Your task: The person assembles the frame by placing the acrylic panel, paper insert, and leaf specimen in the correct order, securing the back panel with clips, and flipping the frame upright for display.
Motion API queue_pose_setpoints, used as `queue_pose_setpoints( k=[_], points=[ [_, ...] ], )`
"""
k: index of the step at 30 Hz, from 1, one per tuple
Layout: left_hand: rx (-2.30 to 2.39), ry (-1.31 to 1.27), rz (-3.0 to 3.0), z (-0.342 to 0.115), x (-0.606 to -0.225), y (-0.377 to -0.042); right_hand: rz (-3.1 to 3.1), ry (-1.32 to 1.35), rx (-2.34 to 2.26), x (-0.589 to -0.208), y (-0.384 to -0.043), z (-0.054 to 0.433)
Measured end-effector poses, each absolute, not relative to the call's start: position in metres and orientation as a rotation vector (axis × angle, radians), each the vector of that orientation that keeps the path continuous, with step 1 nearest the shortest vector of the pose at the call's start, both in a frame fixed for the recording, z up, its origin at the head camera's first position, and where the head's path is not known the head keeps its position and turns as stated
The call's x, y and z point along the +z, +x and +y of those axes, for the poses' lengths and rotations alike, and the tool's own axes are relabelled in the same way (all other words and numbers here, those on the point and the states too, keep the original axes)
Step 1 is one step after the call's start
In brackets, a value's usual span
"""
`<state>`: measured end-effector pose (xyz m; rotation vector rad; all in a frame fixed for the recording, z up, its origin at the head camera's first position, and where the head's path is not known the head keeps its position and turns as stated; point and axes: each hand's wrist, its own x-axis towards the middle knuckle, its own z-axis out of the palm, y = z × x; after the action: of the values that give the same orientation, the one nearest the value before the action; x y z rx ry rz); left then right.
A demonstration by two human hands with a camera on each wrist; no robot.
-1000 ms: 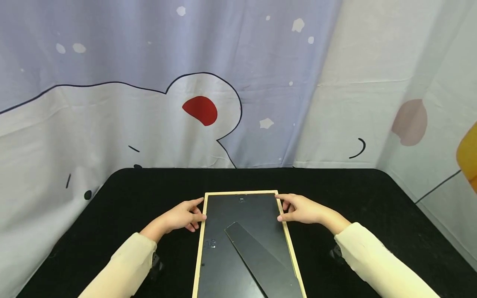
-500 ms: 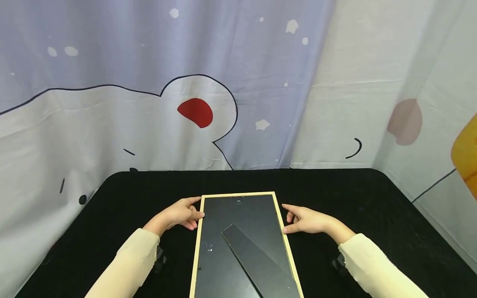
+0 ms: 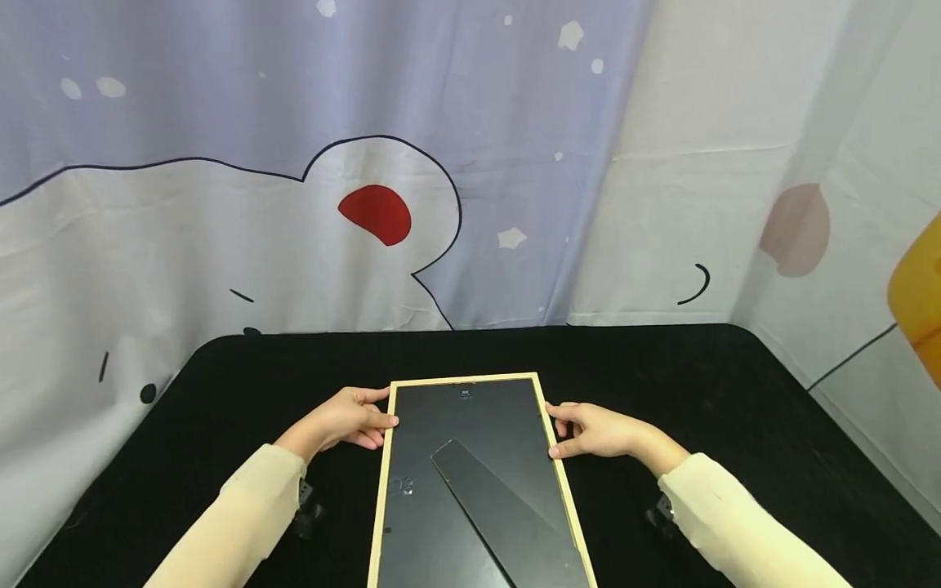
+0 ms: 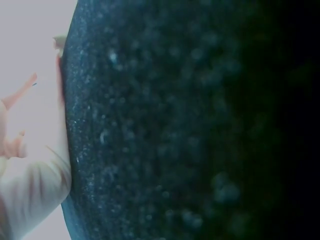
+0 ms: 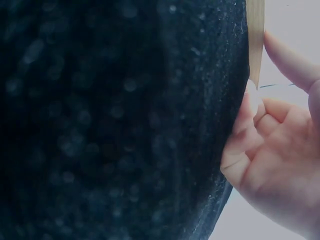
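Observation:
A picture frame [image 3: 412, 506] with a pale wooden border and black backing lies back side up, running out of the bottom of the head view. Its stand leg [image 3: 488, 506] slants across the backing. My left hand [image 3: 345, 420] grips the left border near the far corner, thumb on top and the other fingers at the outer side. On the right border, a little nearer, my right hand [image 3: 599, 431] pinches the edge between thumb and fingers. The right wrist view shows the thumb against the wooden border [image 5: 255, 42]. Most of the left wrist view is dark cloth.
A black cloth-covered table [image 3: 662, 367] lies under the frame and extends to both sides. Behind it hangs a printed curtain [image 3: 257, 245], which also closes off the right side. Dark wrist devices [image 3: 305, 514] sit below both sleeves.
The right hand's fingers come off the right border, slide nearer along it and take hold again. The left hand keeps its grip. The whole view shifts slightly.

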<state>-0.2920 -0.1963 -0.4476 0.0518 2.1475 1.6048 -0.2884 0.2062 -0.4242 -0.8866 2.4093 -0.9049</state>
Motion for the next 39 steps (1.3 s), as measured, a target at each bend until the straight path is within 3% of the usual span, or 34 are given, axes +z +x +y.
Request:
queue_pose_setpoints(
  k=[25,30,39],
  points=[
    [1.459,0.049,2.245,-0.189,-0.437,-0.291,2.395,-0.813,-0.947,-0.424,-0.288,0.203],
    [1.419,0.065,2.336,-0.183,-0.436,-0.276,2.412,-0.784,-0.927,-0.422,-0.285,0.205],
    [1.418,0.154,2.344,-0.179,-0.431,-0.220,2.344,-0.779,-0.909,-0.416,-0.262,0.207]
  ],
)
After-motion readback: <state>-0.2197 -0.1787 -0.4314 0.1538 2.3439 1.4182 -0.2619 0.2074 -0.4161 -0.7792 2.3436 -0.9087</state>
